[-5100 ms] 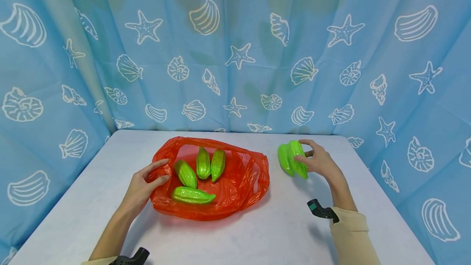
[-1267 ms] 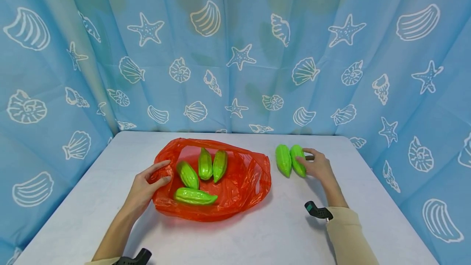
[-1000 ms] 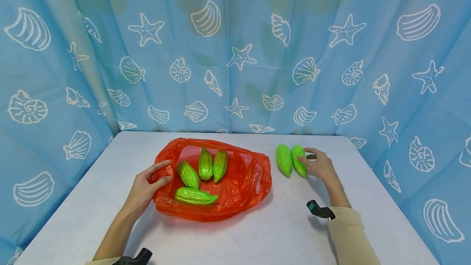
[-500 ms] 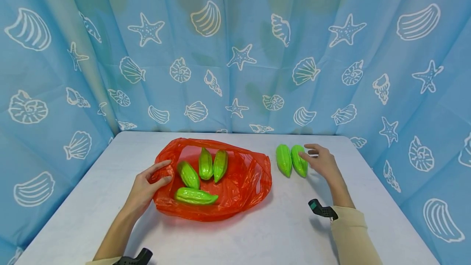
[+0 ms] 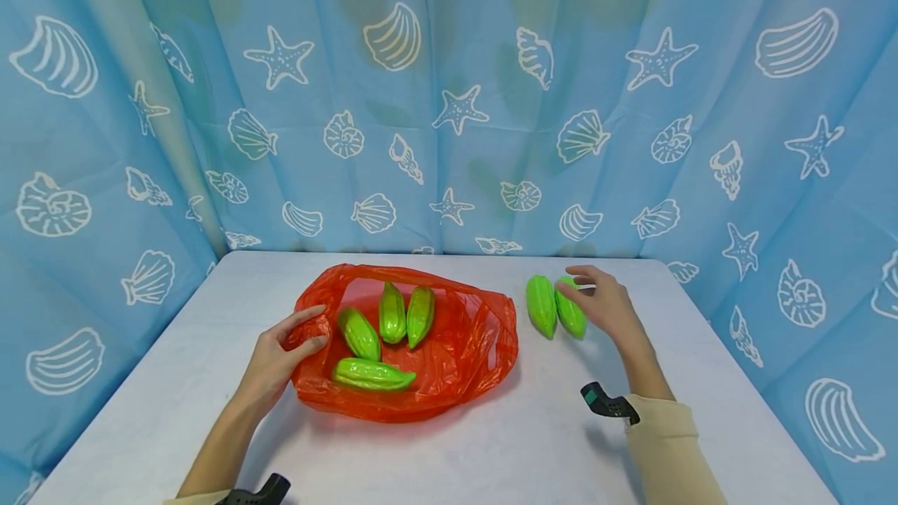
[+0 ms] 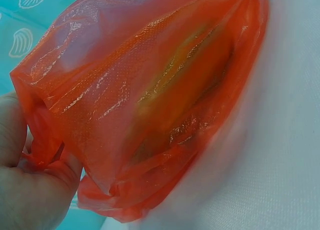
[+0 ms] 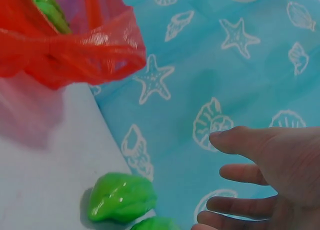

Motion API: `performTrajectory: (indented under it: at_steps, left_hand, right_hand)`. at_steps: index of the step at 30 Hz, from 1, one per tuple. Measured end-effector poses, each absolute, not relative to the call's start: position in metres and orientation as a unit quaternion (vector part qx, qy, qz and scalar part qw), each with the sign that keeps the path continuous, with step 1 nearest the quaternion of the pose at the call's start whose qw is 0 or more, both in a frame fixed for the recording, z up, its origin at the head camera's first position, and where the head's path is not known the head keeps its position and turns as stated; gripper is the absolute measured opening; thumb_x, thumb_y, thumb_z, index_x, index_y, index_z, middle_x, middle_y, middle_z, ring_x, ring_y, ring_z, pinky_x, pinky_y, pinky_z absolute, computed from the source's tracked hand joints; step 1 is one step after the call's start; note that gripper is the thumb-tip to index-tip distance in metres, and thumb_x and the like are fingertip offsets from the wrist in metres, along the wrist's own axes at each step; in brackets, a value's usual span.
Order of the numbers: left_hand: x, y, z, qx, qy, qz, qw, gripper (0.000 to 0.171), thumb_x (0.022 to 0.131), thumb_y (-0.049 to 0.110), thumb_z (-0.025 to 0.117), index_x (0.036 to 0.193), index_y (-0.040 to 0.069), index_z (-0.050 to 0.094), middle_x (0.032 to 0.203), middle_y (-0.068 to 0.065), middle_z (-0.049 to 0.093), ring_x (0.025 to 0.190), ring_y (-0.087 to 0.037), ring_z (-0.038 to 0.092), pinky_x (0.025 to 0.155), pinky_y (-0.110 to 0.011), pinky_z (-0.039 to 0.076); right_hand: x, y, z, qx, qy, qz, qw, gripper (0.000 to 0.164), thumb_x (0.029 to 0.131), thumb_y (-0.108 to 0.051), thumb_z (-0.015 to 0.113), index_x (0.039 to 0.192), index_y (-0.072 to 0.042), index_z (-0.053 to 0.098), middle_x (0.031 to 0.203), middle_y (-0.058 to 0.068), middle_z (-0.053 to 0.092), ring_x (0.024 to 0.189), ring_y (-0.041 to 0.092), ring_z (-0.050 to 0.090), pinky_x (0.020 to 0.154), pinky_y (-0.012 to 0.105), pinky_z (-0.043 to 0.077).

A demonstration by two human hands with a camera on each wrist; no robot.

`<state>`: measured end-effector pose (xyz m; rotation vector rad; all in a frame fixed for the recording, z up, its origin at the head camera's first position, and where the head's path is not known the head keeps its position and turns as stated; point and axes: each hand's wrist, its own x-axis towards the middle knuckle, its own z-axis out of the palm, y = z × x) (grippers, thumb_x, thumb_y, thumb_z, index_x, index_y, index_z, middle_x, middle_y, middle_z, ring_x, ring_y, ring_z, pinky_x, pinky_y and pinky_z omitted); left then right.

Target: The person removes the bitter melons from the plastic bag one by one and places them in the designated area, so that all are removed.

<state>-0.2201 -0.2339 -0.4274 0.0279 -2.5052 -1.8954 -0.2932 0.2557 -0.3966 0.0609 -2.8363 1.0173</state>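
A blue curtain (image 5: 449,115) printed with white shells and starfish fills the background behind a white table (image 5: 449,458). Left of the table's middle lies a red plastic bag (image 5: 463,357), thin and crinkled, its mouth gaping toward the viewer. A beige sleeve (image 5: 669,443) enters from the lower right. The left hand (image 5: 273,353) pinches the bag's left edge between thumb and fingers; the film bunches in that grip, partly hiding the fingertips. Holding the edge lightly and still, without tugging, seems the best way to keep the mouth wide and its contents settled. The right hand (image 5: 603,302) hovers over the table's far right, holding nothing, its thumb and fingers spread apart, as the right wrist view shows. Beneath and beside it are two glossy, ridged green fruits: the left one (image 5: 541,306) is in full view, the right one (image 5: 571,318) is half covered by the hand. They lie side by side, so close that I cannot tell whether they touch. If one is to be gripped, thumb and fingers would do best on its opposite flanks, without nudging its neighbour. Four similar fruits (image 5: 392,312) rest inside the bag: two side by side at the back, one slanting at left, one crosswise in front. Smallest is the black device (image 5: 609,402) at the right wrist.
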Motion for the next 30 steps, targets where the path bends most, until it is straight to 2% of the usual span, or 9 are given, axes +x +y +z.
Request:
performTrajectory:
  at_steps: [18, 30]
  left_hand:
    - [-0.22, -0.234, -0.427, 0.005, -0.796, -0.605, -0.002, 0.062, 0.093, 0.027, 0.067, 0.149, 0.018, 0.042, 0.153, -0.014, 0.038, 0.132, -0.034, 0.048, 0.086, -0.027, 0.058]
    - [-0.22, -0.234, -0.428, 0.009, -0.796, -0.605, -0.001, 0.06, 0.092, 0.028, 0.068, 0.147, 0.018, 0.045, 0.151, -0.013, 0.041, 0.13, -0.033, 0.048, 0.086, -0.027, 0.059]
  right_hand:
    - [-0.267, 0.222, -0.361, 0.053, -0.943, 0.322, 0.072, 0.059, 0.093, -0.046, 0.062, 0.141, -0.014, 0.05, 0.137, 0.022, 0.056, 0.119, 0.04, 0.059, 0.09, 0.051, 0.057]
    - [-0.256, 0.202, -0.354, 0.062, -0.94, 0.33, 0.066, 0.058, 0.091, -0.045, 0.065, 0.14, -0.017, 0.05, 0.138, 0.018, 0.057, 0.119, 0.038, 0.06, 0.086, 0.048, 0.059]
